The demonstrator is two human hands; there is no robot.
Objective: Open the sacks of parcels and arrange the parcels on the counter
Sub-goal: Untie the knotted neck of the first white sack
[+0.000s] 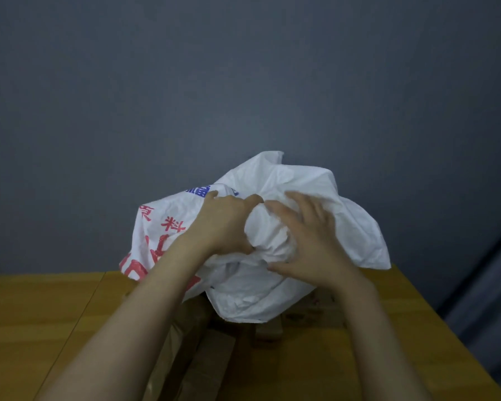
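Two hands on the sack (pixel 301 195): your left hand (pixel 226 224) clenches a fold, right hand (pixel 310 241) rests splayed; lift it straight off the parcels (pixel 214 357).

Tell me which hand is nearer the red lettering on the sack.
Left. The left hand grips the sack just beside the red lettering; the right hand spreads over plain white fabric farther right, away from it.

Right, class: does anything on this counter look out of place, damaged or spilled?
Nothing is spilled or torn. The white sack is just crumpled, its fabric bunched where the left hand grips it and the right hand rests on it, above brown cardboard parcels on the wooden counter.
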